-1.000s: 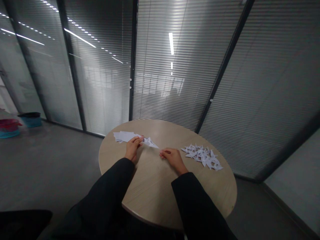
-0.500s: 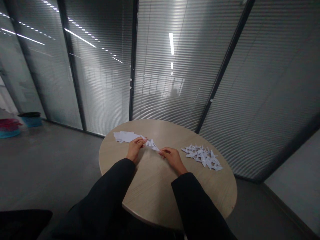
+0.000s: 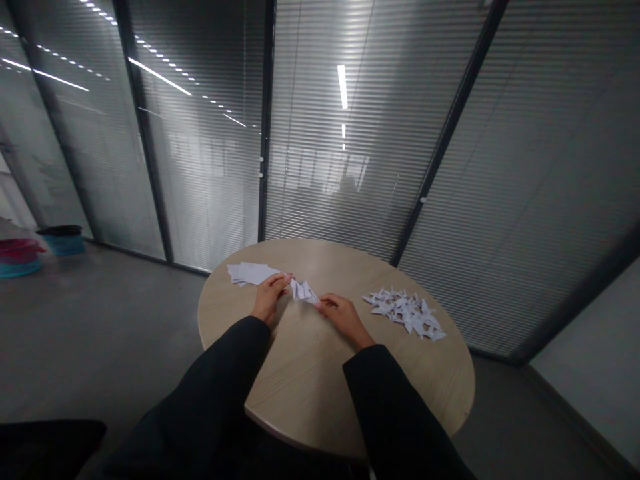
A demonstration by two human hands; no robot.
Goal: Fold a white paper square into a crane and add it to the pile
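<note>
A small folded white paper figure point(image 3: 303, 291) sits between my hands above the round wooden table point(image 3: 310, 380). My left hand point(image 3: 270, 298) pinches its left end, and my right hand point(image 3: 340, 315) grips its right end. Just behind my left hand lies a loose stack of white paper sheets point(image 3: 250, 273), partly hidden by my fingers. To the right of my right hand is a heap of several folded white paper figures point(image 3: 405, 313), which neither hand touches.
Glass partitions with slatted blinds point(image 3: 330, 120) stand behind the table. On the grey floor at the far left are a blue bin with a black lid point(image 3: 63, 244) and a red and teal basin point(image 3: 20, 259). A dark object point(image 3: 45, 443) sits at the lower left.
My right hand has moved left and now grips the paper figure, which it was apart from a second ago. The figure is held up between both hands, and its folds have shifted.
</note>
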